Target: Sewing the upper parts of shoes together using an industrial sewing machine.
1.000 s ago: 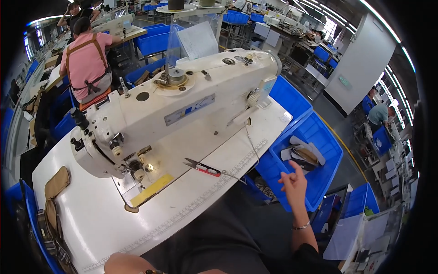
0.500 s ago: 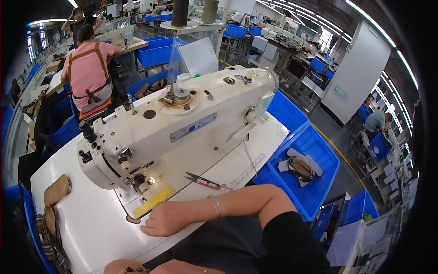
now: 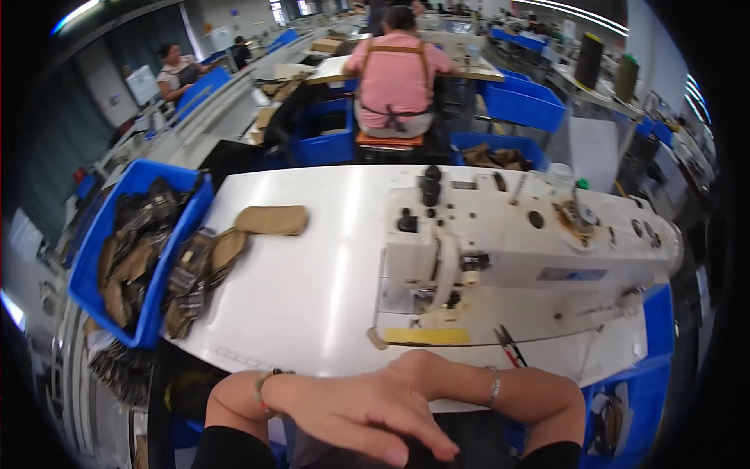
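Left hand (image 3: 351, 408), grip wide, overlaps right hand (image 3: 416, 370) near front edge of tabletop (image 3: 305, 297); can't judge right grip

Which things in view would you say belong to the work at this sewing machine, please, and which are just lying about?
Likely part of the job:
sewing machine
red-handled thread snips
tan fabric piece on the white tabletop
blue bin of fabric pieces

Apparently just lying about:
white sheet behind the sewing machine
blue bin left of the pink-shirted co-worker
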Demonstrator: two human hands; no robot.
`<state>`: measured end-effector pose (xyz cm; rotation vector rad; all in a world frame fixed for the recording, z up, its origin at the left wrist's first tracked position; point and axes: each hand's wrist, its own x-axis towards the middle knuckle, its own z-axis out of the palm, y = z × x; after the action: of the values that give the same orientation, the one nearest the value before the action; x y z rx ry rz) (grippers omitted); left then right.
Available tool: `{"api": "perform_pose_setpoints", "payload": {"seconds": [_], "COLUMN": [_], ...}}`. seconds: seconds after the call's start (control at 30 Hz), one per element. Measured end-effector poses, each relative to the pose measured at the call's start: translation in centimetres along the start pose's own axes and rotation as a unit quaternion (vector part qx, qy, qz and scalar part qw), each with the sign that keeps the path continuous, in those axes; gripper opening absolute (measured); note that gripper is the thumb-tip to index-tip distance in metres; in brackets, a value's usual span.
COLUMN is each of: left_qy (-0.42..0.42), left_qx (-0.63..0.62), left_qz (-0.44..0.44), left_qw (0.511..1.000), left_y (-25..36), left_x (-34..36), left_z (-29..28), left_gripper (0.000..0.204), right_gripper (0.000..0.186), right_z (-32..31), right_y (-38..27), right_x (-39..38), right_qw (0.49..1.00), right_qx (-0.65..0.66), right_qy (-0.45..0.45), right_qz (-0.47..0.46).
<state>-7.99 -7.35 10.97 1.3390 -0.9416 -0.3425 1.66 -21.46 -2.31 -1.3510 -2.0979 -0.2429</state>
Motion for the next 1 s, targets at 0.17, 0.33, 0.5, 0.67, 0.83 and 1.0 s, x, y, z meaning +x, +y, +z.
{"api": "perform_pose_setpoints", "payload": {"seconds": [0.17, 0.33, 0.5, 0.67, 0.83, 1.0], "left_qy": [0.277, 0.443, 0.479, 0.472, 0.388, 0.311], "left_qx": [0.501, 0.584, 0.578, 0.564, 0.598, 0.503], "left_qz": [-0.317, -0.421, -0.408, -0.463, -0.36, -0.304], "left_qw": [0.756, 0.534, 0.52, 0.495, 0.602, 0.747], "left_y": [-1.1, -3.2, -6.2, -6.6, -8.1, -9.9], "left_x": [-8.3, -14.5, -17.7, -16.3, -10.1, -9.0], "left_z": [-6.6, -18.8, -24.3, -23.9, -15.2, -6.8], "left_gripper": [0.025, 0.023, 0.021, 0.019, 0.016, 0.015], "right_gripper": [0.019, 0.019, 0.019, 0.017, 0.022, 0.038], "right_z": [0.1, 0.2, 0.2, 0.2, -0.6, -0.5], "right_y": [0.1, 0.3, 0.4, 0.3, 0.3, 0.8], "right_x": [-0.1, -0.1, 0.3, 0.4, 0.3, 1.6], "right_qw": [0.994, 0.994, 0.994, 0.993, 0.992, 0.985], "right_qx": [-0.097, -0.1, -0.099, -0.109, -0.123, -0.149], "right_qy": [-0.042, -0.04, -0.037, -0.035, -0.017, 0.029], "right_qz": [-0.006, -0.019, -0.021, -0.014, 0.015, 0.076]}}
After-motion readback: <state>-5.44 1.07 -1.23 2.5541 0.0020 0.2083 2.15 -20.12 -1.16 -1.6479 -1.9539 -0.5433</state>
